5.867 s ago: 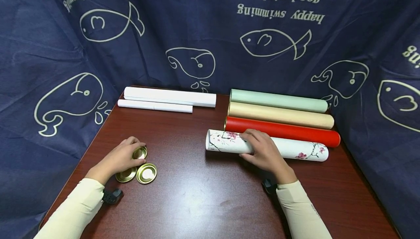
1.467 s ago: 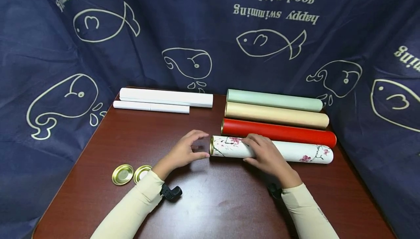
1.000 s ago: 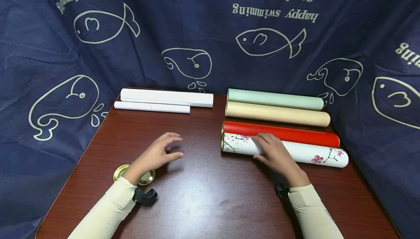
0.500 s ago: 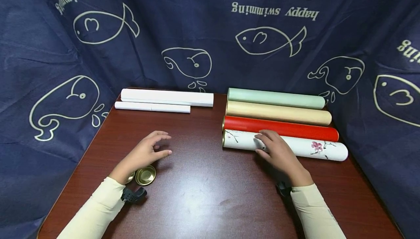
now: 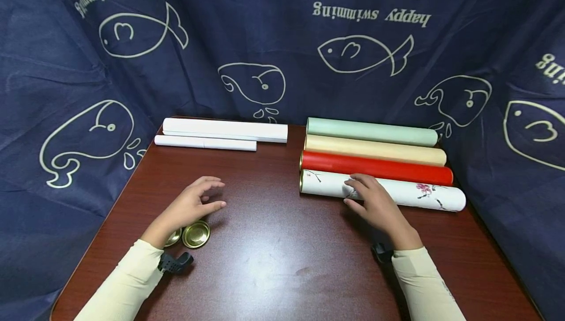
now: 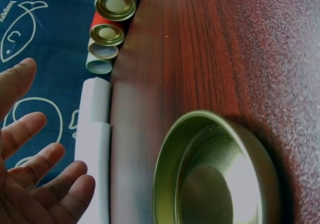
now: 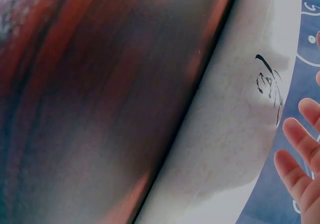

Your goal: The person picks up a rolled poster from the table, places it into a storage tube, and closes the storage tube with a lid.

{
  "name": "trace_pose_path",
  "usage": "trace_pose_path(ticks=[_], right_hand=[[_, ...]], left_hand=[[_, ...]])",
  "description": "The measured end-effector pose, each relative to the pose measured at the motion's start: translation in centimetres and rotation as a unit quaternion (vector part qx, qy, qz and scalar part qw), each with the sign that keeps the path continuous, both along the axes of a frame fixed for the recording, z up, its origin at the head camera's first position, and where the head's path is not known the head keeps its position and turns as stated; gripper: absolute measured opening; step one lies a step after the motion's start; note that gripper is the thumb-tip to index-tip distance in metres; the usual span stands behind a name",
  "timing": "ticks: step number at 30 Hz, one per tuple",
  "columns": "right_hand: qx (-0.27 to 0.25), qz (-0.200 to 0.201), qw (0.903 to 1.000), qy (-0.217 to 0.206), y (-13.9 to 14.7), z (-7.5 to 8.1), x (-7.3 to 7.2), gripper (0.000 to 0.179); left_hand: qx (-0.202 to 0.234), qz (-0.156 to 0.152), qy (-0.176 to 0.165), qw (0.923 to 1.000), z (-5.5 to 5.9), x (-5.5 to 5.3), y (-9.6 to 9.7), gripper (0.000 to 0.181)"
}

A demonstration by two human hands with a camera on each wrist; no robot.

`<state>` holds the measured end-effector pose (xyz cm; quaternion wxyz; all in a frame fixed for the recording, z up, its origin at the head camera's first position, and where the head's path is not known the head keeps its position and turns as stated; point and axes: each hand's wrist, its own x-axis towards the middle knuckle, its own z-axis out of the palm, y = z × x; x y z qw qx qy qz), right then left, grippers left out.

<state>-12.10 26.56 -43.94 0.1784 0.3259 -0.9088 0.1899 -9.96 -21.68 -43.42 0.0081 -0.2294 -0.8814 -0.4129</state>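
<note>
My right hand [image 5: 376, 203] hovers at the front of a white cardboard tube [image 5: 415, 192] printed with pink blossoms, its fingers loosely spread. In the right wrist view the fingertips [image 7: 290, 166] seem apart from the tube's surface. My left hand [image 5: 187, 209] is held over the table, relaxed and holding nothing. Below it lie two gold metal lids: one lid [image 5: 196, 234] in full sight, the other lid [image 5: 173, 237] partly covered by the wrist. Gold caps show in the left ends of the blossom tube and the red tube [image 5: 375, 167].
Behind the red tube lie a beige tube [image 5: 375, 150] and a pale green tube [image 5: 371, 132], with uncapped left ends in the left wrist view. Two white paper rolls [image 5: 225, 130] rest at the back left. A blue printed curtain [image 5: 300, 86] borders the brown table [image 5: 273, 242].
A third lid went from the left group to the blossom tube's left end. That tube moved right, then back against the red one. The left hand withdrew leftward; the right hand loosened.
</note>
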Motion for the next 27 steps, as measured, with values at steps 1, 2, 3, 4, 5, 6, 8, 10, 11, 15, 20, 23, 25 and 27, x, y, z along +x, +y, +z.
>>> trace_pose_path(ticks=[1,2,3,4,5,6,8,10,11,15,20,23,25,27], right_hand=[[0.000,-0.001,1.0000,-0.001,0.0,0.0,0.0,0.044],[-0.002,-0.001,1.0000,-0.003,0.0,0.0,0.1,0.044],[-0.004,-0.001,1.0000,-0.006,0.0,0.1,0.2,0.044],[-0.003,-0.001,1.0000,-0.009,0.0,0.1,0.3,0.044],[-0.002,-0.001,0.9999,-0.012,0.0,0.1,0.4,0.044],[0.000,-0.001,0.9999,-0.015,0.0,0.0,0.4,0.043],[0.004,-0.003,0.9998,-0.021,0.0,0.0,0.6,0.043],[0.010,-0.007,0.9996,-0.027,-0.1,-0.1,0.6,0.043],[0.010,-0.008,0.9995,-0.029,-0.1,-0.1,0.6,0.043],[0.007,-0.011,0.9994,-0.031,0.0,-0.1,0.7,0.042],[0.000,-0.013,0.9997,-0.019,0.1,-0.1,0.9,0.042],[-0.005,-0.009,0.9999,-0.010,0.1,-0.2,1.1,0.041],[-0.009,-0.006,0.9999,-0.009,0.1,-0.2,1.3,0.041],[-0.012,-0.003,0.9999,-0.011,0.1,-0.2,1.4,0.041]], left_hand=[[0.000,0.001,0.001,1.0000,0.0,0.0,0.0,0.047],[-0.001,0.001,0.001,1.0000,0.0,0.0,0.0,0.046],[0.000,0.002,0.001,1.0000,0.0,0.0,0.1,0.046],[-0.001,0.003,0.001,1.0000,0.0,0.0,0.1,0.046],[-0.001,0.003,0.001,1.0000,0.0,0.0,0.1,0.046],[-0.001,0.002,-0.001,1.0000,0.0,0.1,0.1,0.046],[-0.003,0.002,-0.005,1.0000,-0.1,0.2,0.2,0.046],[-0.003,0.000,-0.009,1.0000,-0.1,0.2,0.2,0.046],[-0.003,0.000,-0.011,0.9999,-0.1,0.3,0.3,0.046],[-0.003,-0.001,-0.010,0.9999,0.0,0.3,0.4,0.046],[-0.006,0.000,-0.007,1.0000,-0.1,0.2,0.4,0.046],[-0.006,-0.002,-0.012,0.9999,-0.2,0.2,0.4,0.046],[-0.005,-0.002,-0.019,0.9998,-0.3,0.3,0.4,0.047],[-0.002,-0.004,-0.023,0.9997,-0.4,0.3,0.4,0.048]])
